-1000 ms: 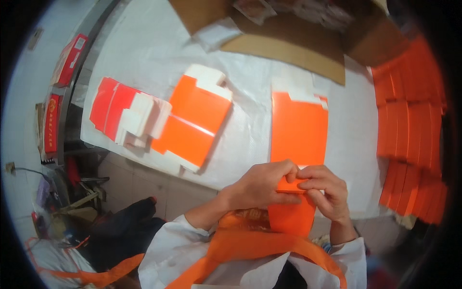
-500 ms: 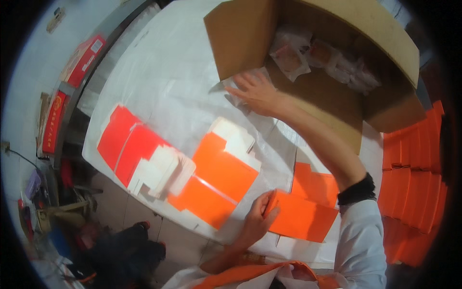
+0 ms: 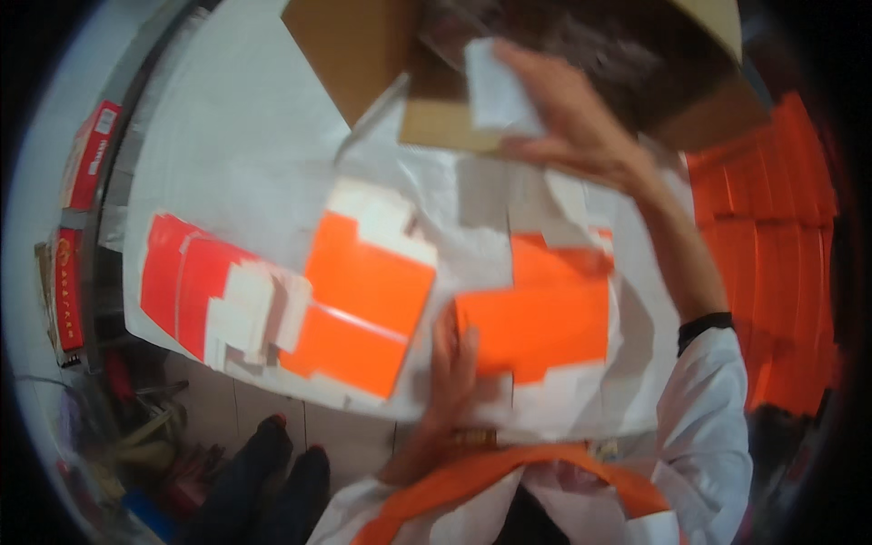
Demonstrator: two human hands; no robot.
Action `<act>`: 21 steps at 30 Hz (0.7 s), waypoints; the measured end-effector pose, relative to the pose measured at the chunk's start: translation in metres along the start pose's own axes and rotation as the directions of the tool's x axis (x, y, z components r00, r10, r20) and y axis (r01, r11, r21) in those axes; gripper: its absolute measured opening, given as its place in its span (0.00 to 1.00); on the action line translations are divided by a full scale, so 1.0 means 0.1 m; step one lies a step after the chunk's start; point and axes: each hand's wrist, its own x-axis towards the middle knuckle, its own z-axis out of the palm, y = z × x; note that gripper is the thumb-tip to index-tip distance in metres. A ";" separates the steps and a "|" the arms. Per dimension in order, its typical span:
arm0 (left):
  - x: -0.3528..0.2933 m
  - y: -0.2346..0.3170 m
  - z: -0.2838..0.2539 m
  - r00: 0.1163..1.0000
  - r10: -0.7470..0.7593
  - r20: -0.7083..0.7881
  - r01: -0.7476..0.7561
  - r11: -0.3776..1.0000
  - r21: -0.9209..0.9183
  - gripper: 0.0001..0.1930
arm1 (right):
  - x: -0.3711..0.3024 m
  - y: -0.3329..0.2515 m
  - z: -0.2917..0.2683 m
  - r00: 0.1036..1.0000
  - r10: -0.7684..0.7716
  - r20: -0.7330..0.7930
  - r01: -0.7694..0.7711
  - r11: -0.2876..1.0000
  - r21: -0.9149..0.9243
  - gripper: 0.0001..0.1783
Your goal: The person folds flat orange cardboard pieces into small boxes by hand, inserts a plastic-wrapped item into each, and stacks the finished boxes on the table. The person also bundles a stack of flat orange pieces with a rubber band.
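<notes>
An orange folding box is in front of me, its side turned upward. My left hand grips its left end, fingers and thumb closed on the edge. My right hand is raised at the opening of a large brown cardboard carton. Between its fingers and thumb is a white flat packet, blurred by motion, so its contents cannot be made out. Inside the carton, blurred clear packets lie in shadow.
Flat orange box blanks and red ones lie on the white-covered table. Rows of orange boxes stand at the right. Red boxes sit beyond the left edge. A person's legs show at lower left.
My right hand has lifted off the table beside the carton and moved right, now with the white packet in it. The left hand still holds the orange box. The whole view has shifted.
</notes>
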 end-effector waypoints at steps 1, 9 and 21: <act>-0.01 0.05 0.02 1.000 -0.006 -0.011 0.006 1.000 0.020 0.24 | -0.23 -0.02 -0.21 0.990 0.136 0.043 -0.135 0.991 -0.011 0.45; -0.03 -0.09 0.09 0.952 0.189 -0.242 -0.207 0.977 -0.051 0.22 | -1.51 -0.69 -0.95 0.888 0.233 0.397 -0.066 0.917 -0.392 0.46; -0.26 -0.07 0.12 0.991 0.094 -0.092 -0.119 0.942 -0.313 0.20 | -1.57 -1.31 -1.32 0.963 -0.045 0.264 0.044 0.999 0.007 0.31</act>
